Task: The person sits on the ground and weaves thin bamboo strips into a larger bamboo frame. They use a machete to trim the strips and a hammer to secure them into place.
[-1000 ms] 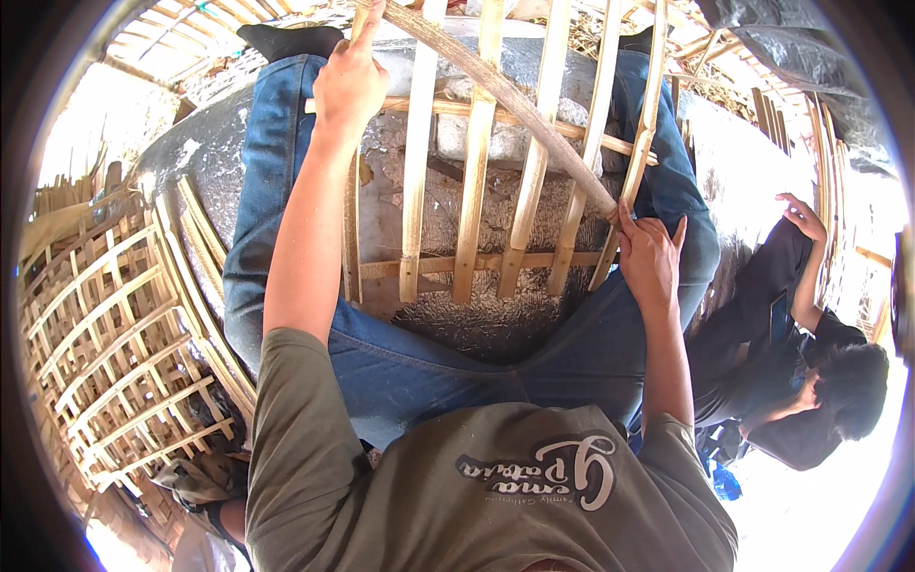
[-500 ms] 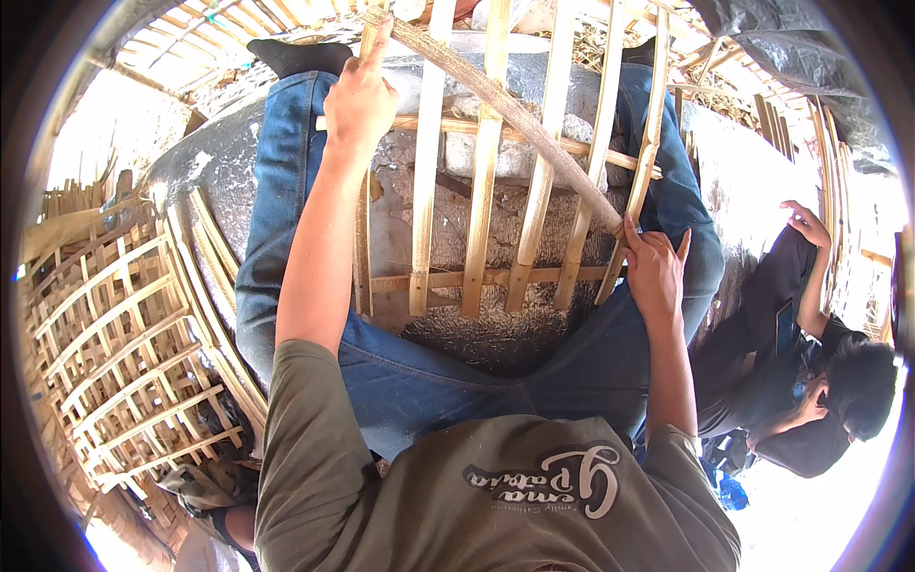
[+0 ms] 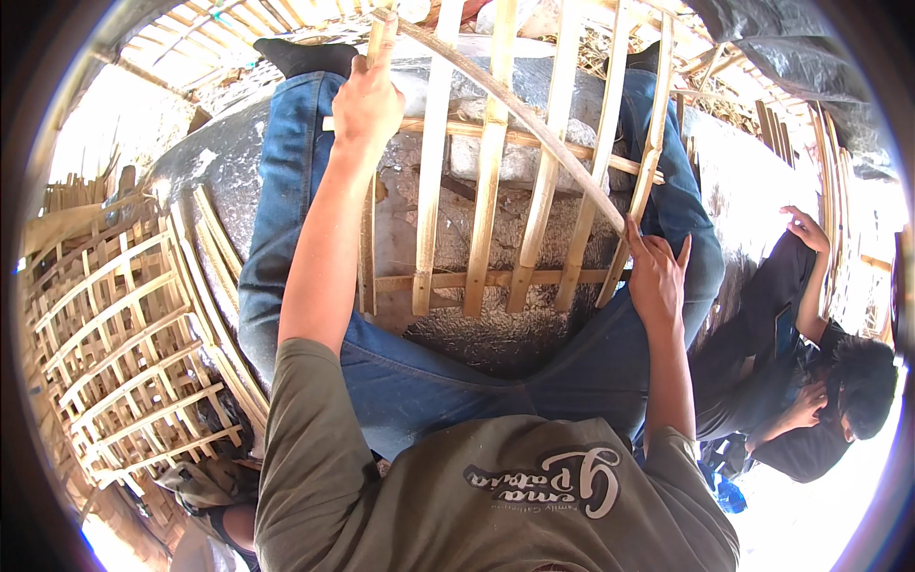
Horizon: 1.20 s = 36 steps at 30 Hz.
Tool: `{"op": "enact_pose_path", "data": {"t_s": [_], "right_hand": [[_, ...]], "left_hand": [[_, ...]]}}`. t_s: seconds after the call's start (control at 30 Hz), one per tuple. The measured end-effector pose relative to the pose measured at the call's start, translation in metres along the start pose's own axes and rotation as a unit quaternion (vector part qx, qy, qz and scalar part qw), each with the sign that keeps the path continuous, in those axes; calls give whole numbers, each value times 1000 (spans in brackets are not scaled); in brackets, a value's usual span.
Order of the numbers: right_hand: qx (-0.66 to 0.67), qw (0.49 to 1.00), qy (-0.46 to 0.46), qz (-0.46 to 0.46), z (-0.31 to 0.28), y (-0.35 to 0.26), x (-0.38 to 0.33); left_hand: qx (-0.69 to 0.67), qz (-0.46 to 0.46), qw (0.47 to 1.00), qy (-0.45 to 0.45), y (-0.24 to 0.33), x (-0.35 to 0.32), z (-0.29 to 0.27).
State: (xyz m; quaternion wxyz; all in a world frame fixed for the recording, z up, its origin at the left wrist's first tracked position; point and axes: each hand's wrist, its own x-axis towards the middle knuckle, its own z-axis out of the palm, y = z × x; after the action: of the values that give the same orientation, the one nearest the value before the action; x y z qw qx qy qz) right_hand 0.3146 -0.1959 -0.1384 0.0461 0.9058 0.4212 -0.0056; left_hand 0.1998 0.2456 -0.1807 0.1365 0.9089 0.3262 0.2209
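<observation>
Across my legs lies a bamboo lattice frame point(image 3: 481, 210), its several long slats crossed by two thinner rods. A bamboo strip point(image 3: 534, 124) runs diagonally over the slats, from the upper left down to the right side. My left hand point(image 3: 370, 107) is closed at the frame's upper left corner, index finger stretched up along the outer slat to the strip's far end. Down at the right, fingertips of my right hand point(image 3: 658, 276) pinch the strip's near end against the rightmost slat, little finger raised. The palm side of both hands is hidden.
Stacked woven bamboo lattices point(image 3: 133, 343) stand at the left beside long loose strips point(image 3: 217, 243). Beneath the frame is a grey, worn surface point(image 3: 467, 338) between my knees. Another person point(image 3: 791, 372) in dark clothes sits close at my right. Grey plastic sheeting point(image 3: 801, 57) hangs upper right.
The diagonal strip bows upward more than before, and my left hand has shifted slightly right and down. The other person's lower hand has moved downward from the head.
</observation>
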Motion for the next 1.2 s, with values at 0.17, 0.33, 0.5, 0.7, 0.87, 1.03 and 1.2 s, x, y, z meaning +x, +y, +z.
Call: {"op": "enact_pose_path", "data": {"t_s": [0.17, 0.33, 0.5, 0.7, 0.87, 1.03, 1.2], "right_hand": [[-2, 1000, -20, 5, -8, -6, 2], [7, 1000, -10, 5, -5, -4, 1], [26, 999, -33, 24, -11, -7, 4], [50, 998, -34, 28, -11, -5, 5], [49, 998, -38, 29, -13, -4, 5], [29, 998, -47, 33, -8, -1, 4], [26, 996, -74, 43, -16, -8, 9]], "left_hand": [[-7, -5, 1000, -2, 4, -1, -5], [-12, -16, 1000, -14, 7, 0, -6], [-2, -5, 1000, -13, 4, 0, -4], [10, 7, 1000, 9, 2, 1, 0], [14, 10, 1000, 12, 3, 2, -1], [13, 7, 1000, 11, 4, 2, -1], [20, -4, 1000, -4, 6, 1, -3]]}}
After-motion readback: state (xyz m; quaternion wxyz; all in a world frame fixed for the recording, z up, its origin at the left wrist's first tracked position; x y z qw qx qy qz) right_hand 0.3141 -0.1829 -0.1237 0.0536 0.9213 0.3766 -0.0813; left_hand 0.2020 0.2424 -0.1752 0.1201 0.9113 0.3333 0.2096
